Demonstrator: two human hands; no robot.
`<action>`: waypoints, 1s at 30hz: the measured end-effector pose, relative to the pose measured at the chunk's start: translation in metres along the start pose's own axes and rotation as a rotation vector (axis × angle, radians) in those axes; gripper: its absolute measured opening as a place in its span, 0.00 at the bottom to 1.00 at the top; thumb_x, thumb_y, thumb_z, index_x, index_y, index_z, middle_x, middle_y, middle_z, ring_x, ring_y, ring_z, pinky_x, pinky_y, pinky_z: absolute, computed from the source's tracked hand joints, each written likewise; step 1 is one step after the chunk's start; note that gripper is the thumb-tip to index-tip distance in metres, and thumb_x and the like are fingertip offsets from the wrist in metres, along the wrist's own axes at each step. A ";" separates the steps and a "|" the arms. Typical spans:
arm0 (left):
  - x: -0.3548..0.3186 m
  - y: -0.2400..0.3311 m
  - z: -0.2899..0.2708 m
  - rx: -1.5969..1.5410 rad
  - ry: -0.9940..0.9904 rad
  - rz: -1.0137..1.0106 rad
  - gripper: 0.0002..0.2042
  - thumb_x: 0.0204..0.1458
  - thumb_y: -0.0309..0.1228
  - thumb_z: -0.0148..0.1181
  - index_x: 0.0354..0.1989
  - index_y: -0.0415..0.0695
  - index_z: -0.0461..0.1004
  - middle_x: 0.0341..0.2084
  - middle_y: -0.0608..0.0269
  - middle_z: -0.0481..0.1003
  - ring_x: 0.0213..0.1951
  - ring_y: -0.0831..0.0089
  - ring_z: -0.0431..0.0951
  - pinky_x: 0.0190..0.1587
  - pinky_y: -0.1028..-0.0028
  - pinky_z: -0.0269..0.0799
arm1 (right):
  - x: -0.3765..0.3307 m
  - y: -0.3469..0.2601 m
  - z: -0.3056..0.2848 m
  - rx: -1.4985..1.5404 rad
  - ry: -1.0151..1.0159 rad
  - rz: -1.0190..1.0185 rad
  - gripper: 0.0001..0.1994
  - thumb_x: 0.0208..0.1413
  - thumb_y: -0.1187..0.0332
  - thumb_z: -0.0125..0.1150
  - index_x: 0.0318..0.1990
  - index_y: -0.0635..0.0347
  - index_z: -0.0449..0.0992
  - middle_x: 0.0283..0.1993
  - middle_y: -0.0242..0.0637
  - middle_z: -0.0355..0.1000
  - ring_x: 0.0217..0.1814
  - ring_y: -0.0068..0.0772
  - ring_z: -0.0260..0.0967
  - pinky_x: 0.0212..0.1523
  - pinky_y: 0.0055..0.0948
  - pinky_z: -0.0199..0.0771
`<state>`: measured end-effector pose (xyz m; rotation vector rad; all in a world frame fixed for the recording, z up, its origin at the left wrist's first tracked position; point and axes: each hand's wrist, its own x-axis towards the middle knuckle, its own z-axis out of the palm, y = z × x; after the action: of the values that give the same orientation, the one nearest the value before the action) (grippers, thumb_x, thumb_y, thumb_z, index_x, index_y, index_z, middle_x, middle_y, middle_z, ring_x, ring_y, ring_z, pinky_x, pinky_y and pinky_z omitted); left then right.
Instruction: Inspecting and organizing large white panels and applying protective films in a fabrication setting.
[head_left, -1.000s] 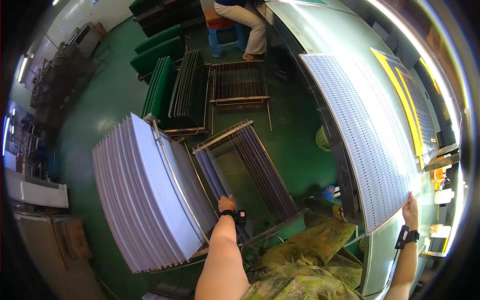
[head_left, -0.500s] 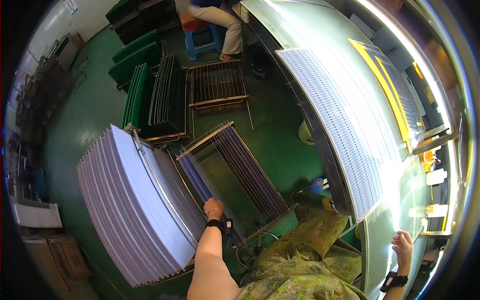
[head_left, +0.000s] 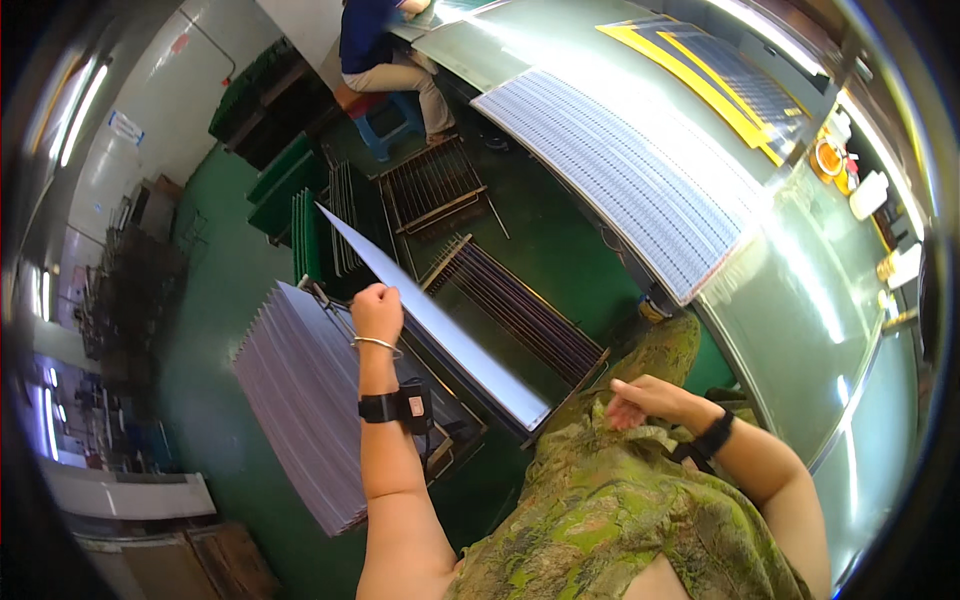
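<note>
A long, thin pale panel (head_left: 455, 340) is hanging in the left hand (head_left: 378, 312), which is gripping it along its left edge, nearer the far end. It's showing a bluish-white face, nearly edge-on to the view, so it's looking like a narrow blade. It's slanting across the scene, the far end pointing left and tapering to a sharp corner, the near end reaching right and showing a brighter, broader patch. It's standing steeply on edge, between the stacked pale sheets (head_left: 300, 400) on the left and the slatted rack (head_left: 520, 315) on the right, its lower edge partly hiding; whether it's touching the rack isn't showing clearly.
</note>
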<state>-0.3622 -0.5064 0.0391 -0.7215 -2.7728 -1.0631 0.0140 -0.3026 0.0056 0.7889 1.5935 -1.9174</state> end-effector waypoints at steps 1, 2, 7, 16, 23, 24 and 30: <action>-0.002 0.018 -0.015 -0.104 0.026 0.031 0.12 0.43 0.31 0.52 0.17 0.33 0.67 0.12 0.46 0.66 0.15 0.60 0.68 0.22 0.64 0.62 | 0.007 0.001 0.006 0.020 0.005 -0.017 0.29 0.61 0.49 0.36 0.40 0.71 0.73 0.32 0.43 0.75 0.33 0.31 0.73 0.35 0.26 0.73; -0.003 0.030 -0.031 -0.170 0.046 0.048 0.12 0.44 0.30 0.53 0.17 0.33 0.65 0.10 0.51 0.64 0.14 0.66 0.63 0.21 0.67 0.59 | 0.015 -0.001 0.011 0.165 -0.110 0.037 0.31 0.61 0.47 0.34 0.44 0.72 0.69 0.38 0.48 0.73 0.39 0.35 0.72 0.40 0.30 0.73; -0.037 0.096 -0.097 -0.611 0.108 -0.021 0.17 0.52 0.26 0.51 0.12 0.45 0.56 0.10 0.77 0.53 0.15 0.88 0.51 0.17 0.81 0.43 | 0.048 -0.017 0.044 0.786 -0.454 -0.205 0.22 0.61 0.53 0.40 0.52 0.63 0.63 0.48 0.41 0.67 0.48 0.32 0.67 0.47 0.33 0.69; -0.063 0.086 -0.108 -0.911 0.284 -0.048 0.15 0.55 0.33 0.51 0.16 0.49 0.59 0.13 0.79 0.55 0.15 0.90 0.51 0.17 0.87 0.45 | 0.016 -0.086 0.030 0.718 -0.019 -0.854 0.21 0.57 0.67 0.51 0.58 0.57 0.59 0.55 0.32 0.62 0.57 0.27 0.60 0.56 0.36 0.62; -0.060 0.126 -0.024 -1.257 -0.082 -0.053 0.12 0.58 0.40 0.47 0.28 0.45 0.69 0.17 0.74 0.64 0.18 0.84 0.60 0.19 0.85 0.54 | -0.063 -0.047 -0.023 0.419 0.490 -1.110 0.20 0.57 0.69 0.53 0.57 0.60 0.61 0.50 0.28 0.66 0.51 0.18 0.60 0.53 0.24 0.62; -0.059 0.134 -0.005 -1.293 -0.204 -0.046 0.14 0.58 0.40 0.46 0.29 0.44 0.69 0.18 0.71 0.66 0.18 0.83 0.62 0.19 0.84 0.55 | -0.074 -0.032 -0.031 0.420 0.544 -1.103 0.21 0.56 0.71 0.53 0.57 0.60 0.61 0.51 0.28 0.65 0.51 0.18 0.61 0.54 0.25 0.62; -0.084 0.170 0.081 -1.348 -0.840 0.021 0.14 0.58 0.39 0.46 0.30 0.40 0.71 0.22 0.61 0.73 0.21 0.76 0.71 0.22 0.80 0.65 | -0.171 0.041 -0.032 0.421 0.865 -1.090 0.22 0.55 0.76 0.53 0.58 0.61 0.61 0.53 0.35 0.66 0.54 0.25 0.62 0.56 0.27 0.62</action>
<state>-0.2031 -0.3772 0.0608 -1.5124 -2.0052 -3.2129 0.1654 -0.2742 0.0960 1.1579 2.5078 -2.9865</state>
